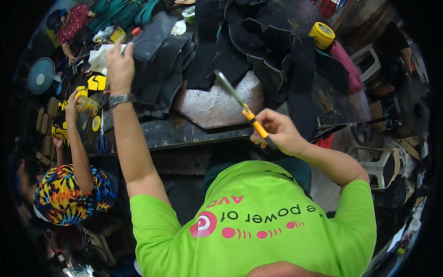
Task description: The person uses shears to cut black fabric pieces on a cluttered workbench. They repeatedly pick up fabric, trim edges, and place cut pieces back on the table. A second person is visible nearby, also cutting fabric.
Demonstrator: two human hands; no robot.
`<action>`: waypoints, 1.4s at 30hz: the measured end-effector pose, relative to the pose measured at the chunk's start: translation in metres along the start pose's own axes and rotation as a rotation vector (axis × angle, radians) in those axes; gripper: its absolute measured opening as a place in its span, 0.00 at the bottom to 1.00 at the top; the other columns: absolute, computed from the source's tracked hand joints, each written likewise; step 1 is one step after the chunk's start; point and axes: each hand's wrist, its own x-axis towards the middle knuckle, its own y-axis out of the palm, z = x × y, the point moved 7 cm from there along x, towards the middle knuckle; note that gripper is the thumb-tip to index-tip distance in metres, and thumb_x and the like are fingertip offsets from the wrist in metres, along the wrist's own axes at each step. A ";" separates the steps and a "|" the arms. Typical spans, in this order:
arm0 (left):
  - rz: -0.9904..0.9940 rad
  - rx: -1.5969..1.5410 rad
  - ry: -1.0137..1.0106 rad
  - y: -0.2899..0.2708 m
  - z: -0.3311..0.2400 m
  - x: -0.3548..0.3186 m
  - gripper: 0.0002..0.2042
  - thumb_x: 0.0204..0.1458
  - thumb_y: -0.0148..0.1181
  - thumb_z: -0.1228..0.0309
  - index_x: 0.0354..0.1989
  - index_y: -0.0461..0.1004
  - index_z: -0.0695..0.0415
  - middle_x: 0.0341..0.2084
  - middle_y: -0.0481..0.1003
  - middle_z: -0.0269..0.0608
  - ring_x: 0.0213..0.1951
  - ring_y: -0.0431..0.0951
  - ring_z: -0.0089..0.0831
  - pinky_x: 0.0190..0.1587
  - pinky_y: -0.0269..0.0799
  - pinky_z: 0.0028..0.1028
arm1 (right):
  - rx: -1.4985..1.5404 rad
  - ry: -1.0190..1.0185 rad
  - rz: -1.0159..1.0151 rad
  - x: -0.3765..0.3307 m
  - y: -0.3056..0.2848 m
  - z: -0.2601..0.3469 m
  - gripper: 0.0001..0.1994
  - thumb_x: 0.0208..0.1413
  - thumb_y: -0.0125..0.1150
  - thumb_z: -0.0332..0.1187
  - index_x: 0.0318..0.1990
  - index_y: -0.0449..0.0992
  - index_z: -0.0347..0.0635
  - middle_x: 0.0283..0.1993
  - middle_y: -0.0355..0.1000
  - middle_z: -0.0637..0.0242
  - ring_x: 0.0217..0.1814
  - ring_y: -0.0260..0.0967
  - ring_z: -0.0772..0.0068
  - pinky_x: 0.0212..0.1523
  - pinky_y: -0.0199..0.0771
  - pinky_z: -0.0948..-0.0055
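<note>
My right hand (278,132) grips the orange and black handle of a long-bladed knife (240,105). Its metal blade points up and left over a grey octagonal slab (210,108) on the dark workbench (184,134). My left hand (119,64), with a metal watch on the wrist, reaches far to the left. Its fingers are closed on the edge of a white cloth (98,59). Beside that hand lies a pile of black cut material pieces (161,60).
More black pieces (272,41) cover the bench's far side, with a yellow tape roll (322,34) beyond. At left, a person in a multicoloured shirt (64,194) reaches toward a yellow bottle (86,105); blue scissors (101,144) lie nearby. White plastic stools (380,164) stand at right.
</note>
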 end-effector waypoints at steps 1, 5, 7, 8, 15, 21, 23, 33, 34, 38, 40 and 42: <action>0.084 0.090 -0.032 0.027 0.004 -0.004 0.26 0.59 0.51 0.50 0.62 0.65 0.51 0.58 0.66 0.53 0.58 0.66 0.54 0.57 0.64 0.46 | -0.016 0.064 0.008 0.005 0.000 -0.011 0.13 0.52 0.69 0.28 0.39 0.68 0.42 0.31 0.71 0.72 0.30 0.70 0.85 0.29 0.70 0.83; 0.080 0.226 0.125 0.092 -0.004 -0.052 0.27 0.60 0.47 0.49 0.67 0.56 0.39 0.68 0.51 0.46 0.70 0.47 0.51 0.60 0.47 0.68 | -0.094 0.261 0.015 0.020 -0.010 -0.039 0.14 0.52 0.69 0.34 0.37 0.69 0.41 0.23 0.72 0.67 0.22 0.70 0.82 0.24 0.66 0.82; 0.017 0.134 0.148 0.090 -0.005 -0.055 0.27 0.60 0.46 0.49 0.68 0.56 0.38 0.69 0.49 0.46 0.70 0.45 0.52 0.62 0.44 0.68 | -0.122 0.304 0.053 0.029 -0.010 -0.045 0.13 0.53 0.68 0.37 0.35 0.69 0.42 0.22 0.72 0.65 0.19 0.69 0.79 0.22 0.63 0.81; 0.054 0.132 0.133 0.088 -0.006 -0.054 0.26 0.60 0.48 0.49 0.67 0.57 0.38 0.69 0.50 0.47 0.70 0.46 0.51 0.62 0.45 0.68 | -0.122 0.344 0.056 0.036 -0.010 -0.048 0.13 0.53 0.68 0.37 0.35 0.69 0.42 0.22 0.72 0.65 0.19 0.69 0.79 0.21 0.62 0.81; -0.021 -0.505 0.367 0.054 -0.099 -0.048 0.18 0.54 0.60 0.65 0.52 0.74 0.55 0.57 0.66 0.53 0.59 0.67 0.50 0.59 0.63 0.38 | 0.182 0.478 0.061 0.072 -0.007 -0.052 0.10 0.57 0.62 0.37 0.36 0.70 0.43 0.25 0.72 0.65 0.19 0.69 0.80 0.25 0.70 0.83; 0.305 -0.710 -0.048 0.164 -0.128 -0.032 0.32 0.46 0.67 0.61 0.60 0.65 0.60 0.59 0.64 0.58 0.61 0.64 0.50 0.62 0.61 0.36 | 0.175 0.287 -0.113 0.057 -0.044 -0.027 0.11 0.55 0.64 0.37 0.36 0.69 0.43 0.24 0.71 0.66 0.20 0.68 0.80 0.23 0.68 0.84; 0.266 -0.762 -0.311 0.197 -0.121 -0.026 0.38 0.44 0.70 0.60 0.63 0.61 0.62 0.61 0.62 0.58 0.63 0.63 0.49 0.63 0.60 0.36 | 0.169 0.279 -0.170 0.050 -0.055 -0.022 0.12 0.55 0.65 0.37 0.37 0.69 0.43 0.24 0.71 0.66 0.19 0.67 0.79 0.22 0.67 0.84; 0.513 -1.335 -0.249 0.204 -0.155 -0.041 0.21 0.45 0.71 0.65 0.44 0.77 0.68 0.43 0.78 0.41 0.40 0.76 0.23 0.44 0.71 0.25 | 0.160 0.219 -0.170 -0.010 -0.071 -0.006 0.10 0.56 0.63 0.34 0.39 0.69 0.40 0.25 0.71 0.67 0.19 0.66 0.82 0.21 0.66 0.85; 0.395 -1.271 -0.170 0.180 -0.158 -0.043 0.20 0.48 0.68 0.68 0.46 0.75 0.68 0.41 0.78 0.37 0.39 0.76 0.22 0.44 0.71 0.23 | 0.150 0.190 -0.170 -0.014 -0.071 -0.003 0.13 0.55 0.64 0.35 0.42 0.69 0.38 0.25 0.71 0.66 0.19 0.67 0.82 0.21 0.66 0.85; 0.630 -1.523 -0.153 0.102 -0.166 -0.087 0.19 0.50 0.65 0.72 0.50 0.72 0.66 0.39 0.78 0.36 0.40 0.77 0.23 0.46 0.72 0.24 | 0.170 0.106 -0.135 -0.026 -0.070 0.006 0.21 0.53 0.67 0.36 0.47 0.67 0.34 0.25 0.70 0.66 0.20 0.68 0.81 0.22 0.68 0.85; 0.883 -1.604 -0.307 0.080 -0.161 -0.114 0.22 0.52 0.59 0.70 0.56 0.69 0.64 0.46 0.76 0.45 0.49 0.76 0.33 0.54 0.71 0.29 | 0.135 0.106 -0.112 -0.029 -0.066 0.003 0.19 0.52 0.68 0.36 0.46 0.68 0.35 0.25 0.70 0.66 0.20 0.68 0.81 0.22 0.69 0.85; 0.914 -2.061 -0.427 0.067 -0.174 -0.142 0.27 0.57 0.54 0.58 0.60 0.64 0.64 0.53 0.70 0.52 0.56 0.71 0.41 0.59 0.68 0.34 | 0.119 0.121 -0.085 -0.028 -0.061 -0.004 0.18 0.52 0.68 0.36 0.44 0.68 0.37 0.25 0.71 0.67 0.20 0.68 0.81 0.21 0.69 0.85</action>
